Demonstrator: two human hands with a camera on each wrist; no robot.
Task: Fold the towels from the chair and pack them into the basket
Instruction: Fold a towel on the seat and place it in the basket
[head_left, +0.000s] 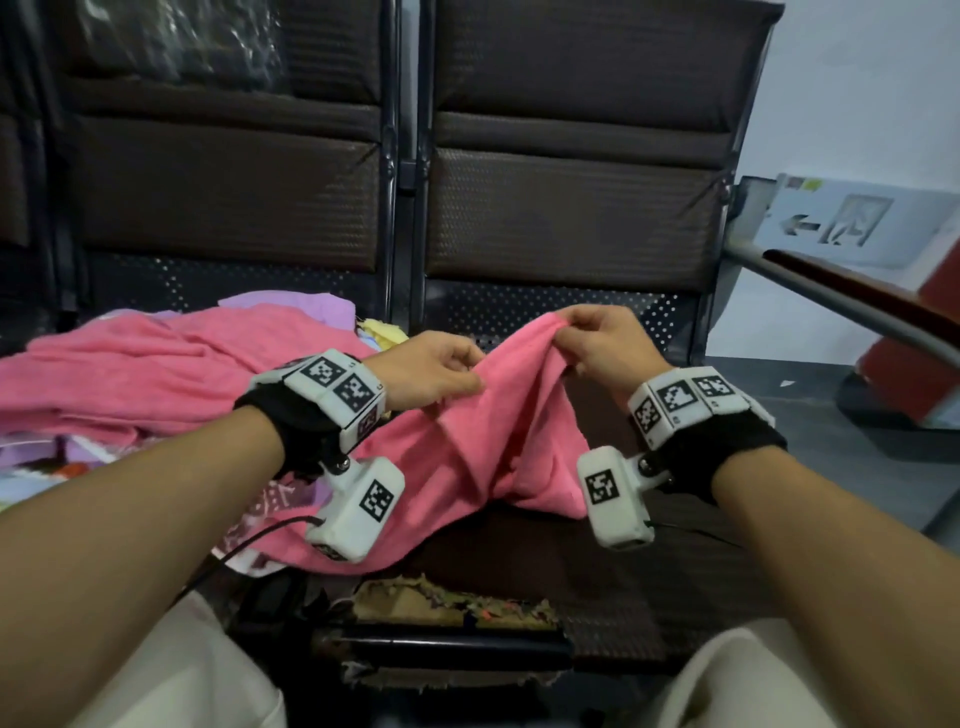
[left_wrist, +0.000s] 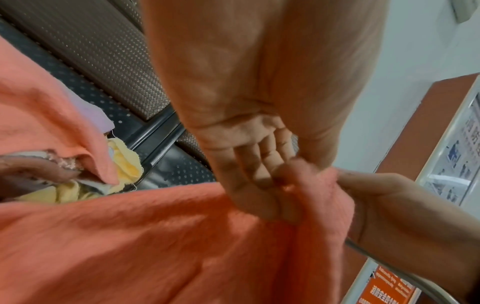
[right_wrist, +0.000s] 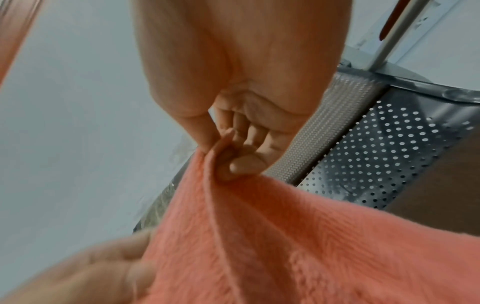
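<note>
Risk of bunched, uneven fold in pink terry towel.
Left hand and right hand pinch its edge close together; trailing cloth could snag the towel pile.

A row of brown padded chairs with a perforated metal strip below the backrests carries everything. The right-hand seat is dark brown, and its front edge is torn, with frayed padding showing. A pink towel, raised at its top, trails down onto this seat and across to the left. On the left-hand seat lies a heap: another pink towel on top, a lilac cloth behind it, a yellow cloth at the gap between the chairs, and patterned fabric beneath.
</note>
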